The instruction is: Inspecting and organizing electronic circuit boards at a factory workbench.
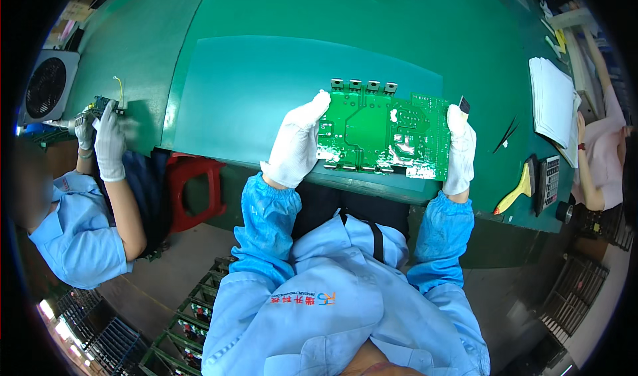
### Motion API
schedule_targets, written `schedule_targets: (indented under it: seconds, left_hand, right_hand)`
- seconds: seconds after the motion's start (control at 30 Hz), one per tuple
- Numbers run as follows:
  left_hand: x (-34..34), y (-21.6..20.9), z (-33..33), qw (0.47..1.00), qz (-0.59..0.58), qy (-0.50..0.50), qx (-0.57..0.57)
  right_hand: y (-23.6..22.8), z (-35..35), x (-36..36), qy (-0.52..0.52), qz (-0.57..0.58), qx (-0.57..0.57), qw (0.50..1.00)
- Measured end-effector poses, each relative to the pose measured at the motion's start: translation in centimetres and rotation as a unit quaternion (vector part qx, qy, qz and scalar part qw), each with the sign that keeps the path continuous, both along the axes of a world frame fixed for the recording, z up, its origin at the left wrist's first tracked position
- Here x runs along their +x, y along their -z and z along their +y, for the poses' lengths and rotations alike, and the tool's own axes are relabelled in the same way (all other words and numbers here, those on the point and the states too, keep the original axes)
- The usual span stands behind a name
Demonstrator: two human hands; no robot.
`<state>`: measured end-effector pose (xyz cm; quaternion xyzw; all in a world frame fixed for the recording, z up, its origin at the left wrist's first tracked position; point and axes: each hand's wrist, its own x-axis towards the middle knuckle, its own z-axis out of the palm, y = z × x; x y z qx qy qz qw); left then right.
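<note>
A green circuit board (369, 133) is held up over the near edge of the table, its soldered face toward me. Several metal-tabbed parts stick out along its far edge, and glossy whitish patches mark its near and right areas. My left hand (297, 140), in a white glove, grips the board's left edge with the thumb at the upper corner. On the opposite edge my right hand (461, 149), also gloved in white, is closed round the board beside a small dark part. Fingers beneath the board are hidden.
A teal mat (246, 103) covers part of the green table (286, 7). To the right lie tweezers (507, 135), a yellow-handled brush (517, 188), a calculator (547, 185) and white papers (553, 100). A gloved co-worker (86, 223) sits left near a red stool (194, 190) and a fan (50, 84).
</note>
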<state>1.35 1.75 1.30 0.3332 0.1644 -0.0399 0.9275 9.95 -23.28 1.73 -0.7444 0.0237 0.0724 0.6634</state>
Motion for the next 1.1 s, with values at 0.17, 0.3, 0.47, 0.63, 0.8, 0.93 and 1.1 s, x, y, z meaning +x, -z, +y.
schedule_targets:
  seconds: [0.17, 0.3, 0.47, 0.63, 0.8, 0.93, 1.1]
  left_hand:
    - [-0.1, 0.8, -0.1, 0.998, -0.004, -0.033, 0.056]
    - [0.0, -0.1, -0.3, 0.997, -0.022, -0.027, 0.075]
    - [-0.1, 0.3, -0.1, 0.999, -0.008, -0.018, 0.031]
    - [-0.2, 1.4, 0.0, 0.999, -0.005, -0.032, 0.03]
    - [-0.2, 1.7, 0.2, 1.0, 0.005, -0.028, -0.005]
    - [-0.3, 1.7, 0.2, 0.999, -0.002, -0.031, -0.016]
    - [-0.3, 1.8, 0.4, 1.0, 0.001, -0.023, -0.012]
  right_hand:
    - [-0.7, 0.1, -0.2, -0.011, -0.011, -0.039, 0.999]
    - [0.3, -0.3, 0.1, -0.017, -0.011, -0.03, 0.999]
    - [0.4, -0.3, 0.0, -0.01, 0.013, -0.009, 1.0]
    - [0.5, -0.5, 0.0, -0.018, -0.007, -0.042, 0.999]
    - [0.4, -0.7, 0.0, -0.019, -0.012, -0.077, 0.997]
    - [0.1, -0.4, -0.4, -0.011, -0.012, -0.062, 0.998]
    - [0.8, -0.6, -0.4, -0.003, -0.033, -0.064, 0.997]
